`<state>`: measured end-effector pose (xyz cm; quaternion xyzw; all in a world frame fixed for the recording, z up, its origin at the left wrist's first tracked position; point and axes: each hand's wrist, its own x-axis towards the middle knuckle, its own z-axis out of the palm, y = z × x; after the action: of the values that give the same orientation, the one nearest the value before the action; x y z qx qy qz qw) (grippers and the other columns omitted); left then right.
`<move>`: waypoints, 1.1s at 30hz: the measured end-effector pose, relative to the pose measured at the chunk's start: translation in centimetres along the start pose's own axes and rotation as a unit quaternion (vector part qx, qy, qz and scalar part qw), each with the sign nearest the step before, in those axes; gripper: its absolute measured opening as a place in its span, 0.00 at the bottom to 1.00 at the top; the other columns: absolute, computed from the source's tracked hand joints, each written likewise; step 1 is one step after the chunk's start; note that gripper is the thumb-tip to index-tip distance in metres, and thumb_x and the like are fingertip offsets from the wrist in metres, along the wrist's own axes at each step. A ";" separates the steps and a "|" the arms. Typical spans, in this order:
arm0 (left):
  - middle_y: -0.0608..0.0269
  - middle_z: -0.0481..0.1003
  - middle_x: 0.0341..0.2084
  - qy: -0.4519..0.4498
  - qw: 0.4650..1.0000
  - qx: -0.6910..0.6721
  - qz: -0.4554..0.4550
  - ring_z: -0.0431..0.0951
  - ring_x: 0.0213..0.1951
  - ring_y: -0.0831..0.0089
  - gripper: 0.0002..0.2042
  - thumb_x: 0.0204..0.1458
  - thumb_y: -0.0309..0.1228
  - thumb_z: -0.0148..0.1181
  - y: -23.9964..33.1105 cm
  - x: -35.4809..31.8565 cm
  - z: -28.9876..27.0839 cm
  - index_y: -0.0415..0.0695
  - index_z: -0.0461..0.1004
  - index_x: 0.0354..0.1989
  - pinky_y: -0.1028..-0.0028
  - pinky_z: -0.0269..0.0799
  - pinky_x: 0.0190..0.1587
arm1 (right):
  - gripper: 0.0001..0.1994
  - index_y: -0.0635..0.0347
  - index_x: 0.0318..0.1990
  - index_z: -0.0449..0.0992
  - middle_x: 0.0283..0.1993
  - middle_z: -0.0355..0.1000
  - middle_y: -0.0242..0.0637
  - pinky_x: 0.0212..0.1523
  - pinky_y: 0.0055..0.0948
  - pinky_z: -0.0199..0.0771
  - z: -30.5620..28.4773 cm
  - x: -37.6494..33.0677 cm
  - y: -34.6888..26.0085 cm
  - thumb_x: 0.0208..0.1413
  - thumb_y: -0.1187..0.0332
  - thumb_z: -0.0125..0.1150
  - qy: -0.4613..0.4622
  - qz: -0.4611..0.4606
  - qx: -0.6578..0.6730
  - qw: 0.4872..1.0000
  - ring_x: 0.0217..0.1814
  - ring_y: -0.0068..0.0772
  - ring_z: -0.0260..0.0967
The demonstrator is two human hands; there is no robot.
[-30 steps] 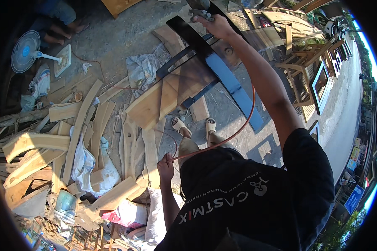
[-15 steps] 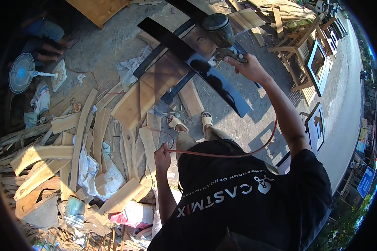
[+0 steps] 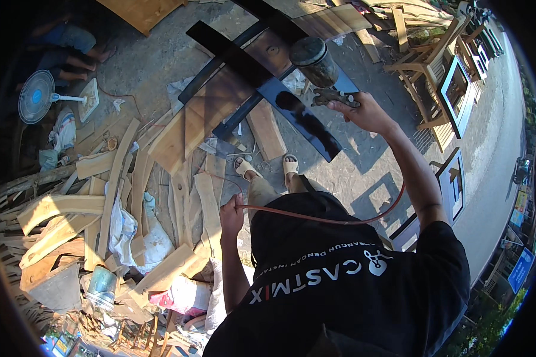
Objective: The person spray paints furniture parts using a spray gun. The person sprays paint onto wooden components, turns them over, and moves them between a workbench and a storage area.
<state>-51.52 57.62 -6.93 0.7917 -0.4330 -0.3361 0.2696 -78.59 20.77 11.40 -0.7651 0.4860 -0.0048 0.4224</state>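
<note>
My right hand [image 3: 368, 113] is closed round the handle of a spray gun [image 3: 335, 97] with a dark, stained cup [image 3: 315, 64] on top. The gun hovers over the near right part of a long, glossy black board [image 3: 238, 64]. That board lies slantwise across other dark boards, one of them a black strip [image 3: 235, 122]. My left hand [image 3: 231, 213] is closed round a reddish-brown hose [image 3: 315, 219]. The hose sweeps in a loop across my front and up toward the gun. How it joins the gun is hidden behind my right hand.
Bare brown planks [image 3: 265, 131] lie near my sandalled feet [image 3: 290, 165]. At the left are heaped wood offcuts [image 3: 59, 205], a bucket [image 3: 103, 284] and a standing fan [image 3: 37, 97]. Another person's legs [image 3: 77, 41] show beyond it. Wooden frames [image 3: 429, 77] stand at the right, beside a road [image 3: 485, 149].
My right hand has moved the spray gun slightly right and nearer along the black board. The whole view has shifted a little. My left hand keeps its hold on the hose.
</note>
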 end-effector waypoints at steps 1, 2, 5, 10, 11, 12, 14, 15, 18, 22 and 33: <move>0.41 0.71 0.18 0.000 1.000 0.001 -0.004 0.75 0.25 0.40 0.14 0.68 0.35 0.50 0.3 0.1 -0.4 0.37 0.73 0.35 0.55 0.67 0.27 | 0.27 0.66 0.42 0.80 0.25 0.75 0.38 0.30 0.33 0.74 0.9 1.7 0.0 0.59 0.44 0.66 0.014 -0.013 -0.006 1.000 0.25 0.28 0.75; 0.41 0.71 0.18 -0.002 1.000 0.002 -0.003 0.75 0.24 0.40 0.14 0.68 0.35 0.50 0.5 0.3 -0.6 0.37 0.73 0.34 0.55 0.67 0.27 | 0.27 0.66 0.37 0.81 0.23 0.74 0.36 0.29 0.32 0.73 1.4 3.4 0.1 0.59 0.43 0.66 0.032 -0.024 -0.012 0.999 0.25 0.27 0.74; 0.41 0.71 0.18 0.027 1.000 -0.016 -0.001 0.75 0.24 0.41 0.15 0.68 0.35 0.49 -0.1 0.2 -1.2 0.37 0.73 0.34 0.56 0.67 0.27 | 0.29 0.67 0.33 0.82 0.21 0.73 0.37 0.30 0.33 0.73 2.6 8.3 -2.7 0.58 0.42 0.66 0.071 -0.098 0.004 0.993 0.25 0.26 0.73; 0.41 0.71 0.19 0.039 0.997 -0.037 -0.051 0.75 0.25 0.40 0.16 0.68 0.36 0.49 -1.9 -0.4 -2.6 0.36 0.73 0.33 0.56 0.66 0.27 | 0.32 0.67 0.38 0.82 0.22 0.76 0.41 0.35 0.35 0.76 3.8 16.6 -6.6 0.56 0.38 0.64 0.097 -0.159 -0.061 0.981 0.29 0.33 0.77; 0.40 0.71 0.19 0.037 0.997 -0.040 -0.063 0.74 0.25 0.39 0.17 0.68 0.36 0.49 -2.2 -0.5 -2.9 0.36 0.73 0.33 0.56 0.66 0.27 | 0.33 0.67 0.40 0.82 0.23 0.77 0.43 0.38 0.37 0.77 4.1 18.1 -7.3 0.56 0.37 0.63 0.102 -0.180 -0.090 0.974 0.32 0.37 0.79; 0.40 0.71 0.19 0.042 0.996 -0.039 -0.067 0.74 0.25 0.39 0.17 0.68 0.37 0.49 -2.4 -0.5 -3.2 0.36 0.73 0.32 0.55 0.66 0.27 | 0.34 0.67 0.41 0.82 0.24 0.78 0.44 0.40 0.38 0.78 4.3 19.5 -7.9 0.55 0.36 0.63 0.102 -0.172 -0.089 0.976 0.33 0.39 0.80; 0.39 0.71 0.19 0.052 0.995 -0.038 -0.075 0.74 0.25 0.38 0.17 0.68 0.37 0.49 -3.0 -0.3 -3.5 0.36 0.73 0.32 0.55 0.66 0.27 | 0.36 0.68 0.40 0.82 0.24 0.78 0.45 0.42 0.39 0.79 4.7 22.2 -9.6 0.54 0.34 0.62 0.095 -0.130 -0.058 0.985 0.34 0.42 0.81; 0.39 0.71 0.19 0.055 0.995 -0.043 -0.075 0.73 0.25 0.38 0.17 0.68 0.37 0.49 -3.4 -0.1 -3.7 0.35 0.73 0.32 0.54 0.66 0.27 | 0.37 0.69 0.39 0.82 0.24 0.78 0.45 0.43 0.39 0.79 4.9 23.4 -10.5 0.53 0.33 0.62 0.089 -0.094 -0.028 0.991 0.34 0.42 0.81; 0.37 0.71 0.20 0.059 0.994 -0.053 -0.079 0.73 0.26 0.37 0.17 0.68 0.37 0.49 -4.8 0.4 -4.2 0.35 0.73 0.32 0.54 0.66 0.27 | 0.40 0.71 0.37 0.81 0.24 0.78 0.45 0.44 0.39 0.79 5.3 27.3 -12.8 0.51 0.30 0.62 0.102 -0.111 -0.050 0.987 0.35 0.41 0.82; 0.36 0.71 0.20 0.069 0.991 -0.063 -0.097 0.73 0.26 0.36 0.16 0.68 0.36 0.50 -6.3 0.9 -5.2 0.35 0.74 0.33 0.53 0.65 0.28 | 0.40 0.68 0.31 0.81 0.23 0.77 0.41 0.41 0.37 0.79 6.6 31.3 -16.4 0.50 0.28 0.61 0.118 -0.132 -0.065 0.982 0.32 0.36 0.80; 0.37 0.71 0.20 0.043 0.990 -0.070 -0.111 0.73 0.24 0.37 0.16 0.68 0.36 0.51 -8.6 2.5 -8.3 0.35 0.74 0.33 0.54 0.66 0.27 | 0.31 0.60 0.41 0.79 0.27 0.77 0.40 0.37 0.37 0.78 9.0 37.7 -21.1 0.53 0.36 0.60 0.165 -0.160 -0.044 0.972 0.29 0.35 0.78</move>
<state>-39.80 60.74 -8.63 0.8276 -0.3058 -0.3596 0.3038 -39.35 1.92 4.17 -0.8395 0.4202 -0.1765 0.2958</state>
